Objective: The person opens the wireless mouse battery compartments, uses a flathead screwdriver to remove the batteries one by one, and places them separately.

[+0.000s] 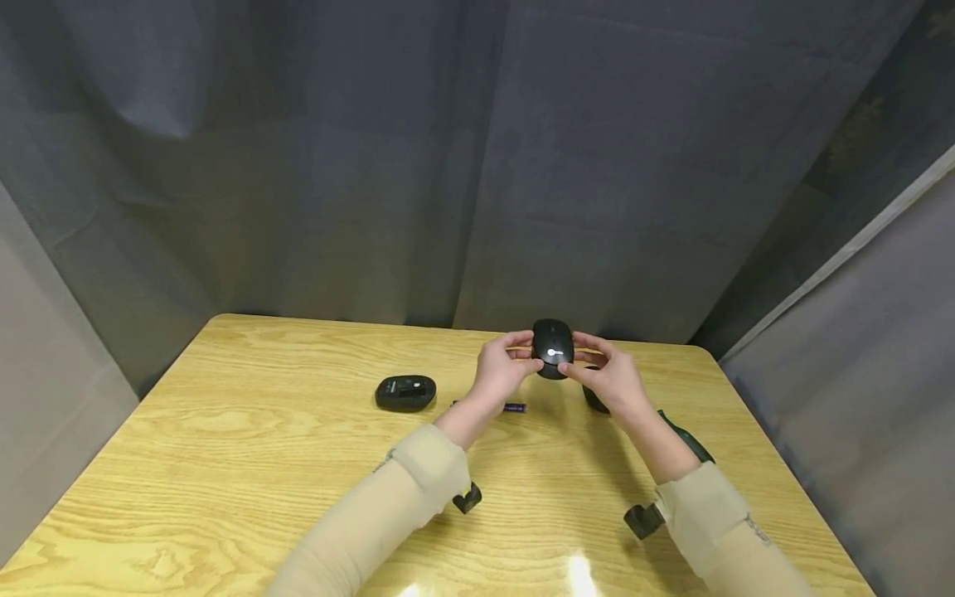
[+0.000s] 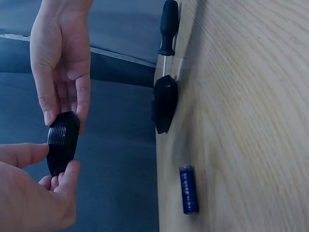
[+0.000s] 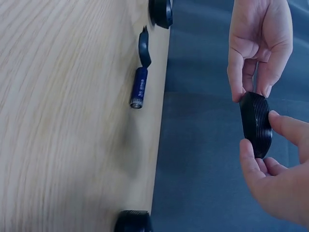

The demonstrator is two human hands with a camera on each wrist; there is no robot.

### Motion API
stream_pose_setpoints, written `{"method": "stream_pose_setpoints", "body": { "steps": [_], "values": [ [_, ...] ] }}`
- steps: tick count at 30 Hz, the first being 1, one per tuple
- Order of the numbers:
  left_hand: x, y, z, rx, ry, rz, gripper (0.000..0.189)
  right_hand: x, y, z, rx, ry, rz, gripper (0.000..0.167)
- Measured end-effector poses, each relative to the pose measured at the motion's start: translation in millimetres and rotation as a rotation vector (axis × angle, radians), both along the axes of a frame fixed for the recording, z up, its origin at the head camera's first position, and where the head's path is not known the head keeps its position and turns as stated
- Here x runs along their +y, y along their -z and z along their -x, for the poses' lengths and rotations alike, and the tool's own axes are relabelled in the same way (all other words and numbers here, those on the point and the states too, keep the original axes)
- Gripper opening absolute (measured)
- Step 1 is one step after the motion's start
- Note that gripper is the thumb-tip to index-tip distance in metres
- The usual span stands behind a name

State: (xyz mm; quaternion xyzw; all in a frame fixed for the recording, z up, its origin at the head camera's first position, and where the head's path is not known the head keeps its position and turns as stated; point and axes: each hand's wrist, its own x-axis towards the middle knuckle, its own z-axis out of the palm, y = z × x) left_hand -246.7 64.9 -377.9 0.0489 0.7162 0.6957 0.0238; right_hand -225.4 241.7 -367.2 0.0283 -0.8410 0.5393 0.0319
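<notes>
A black computer mouse [image 1: 553,342] with a white logo is held up above the far part of the table, between both hands. My left hand [image 1: 501,369] pinches its left side between thumb and fingers. On the opposite side, my right hand [image 1: 613,380] grips it the same way. Ribbed side grooves show on the mouse [image 3: 257,124] in the right wrist view. Below the hands lies a dark blue battery [image 2: 189,189]; a small curved black piece [image 3: 144,47], perhaps a cover, touches or nearly touches its end.
On the left lies another black mouse [image 1: 406,393], underside up with a recess showing. A third black mouse [image 2: 165,104] sits behind my right hand, beside a dark green-handled screwdriver [image 2: 169,26]. The wooden table [image 1: 224,464] ends at a grey curtain [image 1: 358,166].
</notes>
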Motion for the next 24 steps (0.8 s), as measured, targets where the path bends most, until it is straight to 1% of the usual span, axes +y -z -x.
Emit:
{"method": "stream_pose_setpoints", "body": {
  "steps": [5, 11, 19, 24],
  "values": [
    [-5.1, -7.1, -5.0, 0.022, 0.013, 0.008, 0.045, -1.3, -6.5, -4.2, -0.009, 0.013, -0.028, 0.064],
    [-13.0, -16.7, -13.1, 0.039, 0.022, 0.003, 0.045, -6.0, -15.0, -12.4, 0.004, 0.005, -0.034, 0.064],
    [-24.8, -35.2, -25.0, 0.032, 0.036, -0.051, 0.046, -14.6, -29.9, -26.4, 0.058, -0.004, -0.025, 0.064],
    [-35.6, -45.5, -32.5, 0.052, 0.041, -0.022, 0.045, -22.1, -39.1, -34.8, 0.099, -0.023, 0.007, 0.062]
  ]
}}
